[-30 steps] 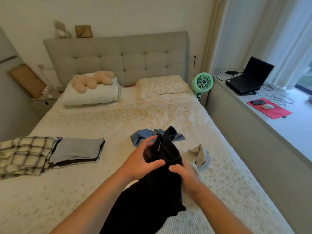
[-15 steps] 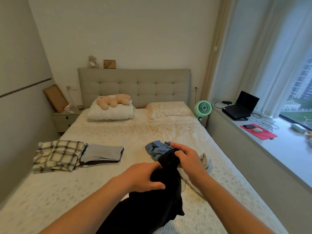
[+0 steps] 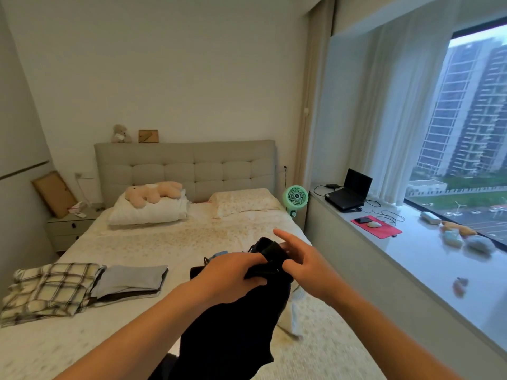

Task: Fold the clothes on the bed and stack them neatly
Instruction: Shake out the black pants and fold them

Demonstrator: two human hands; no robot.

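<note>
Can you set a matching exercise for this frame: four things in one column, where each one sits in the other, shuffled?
Things:
1. black garment
2. plaid shirt
3. stuffed toy
4. laptop

Places:
A. on the window ledge
B. on the white pillow at the head of the bed
C. folded at the left side of the bed, beside a grey folded piece
D. held up over the bed by the left hand, with the right hand at its top

Pairs: 1-D, 2-C, 3-B, 4-A
</note>
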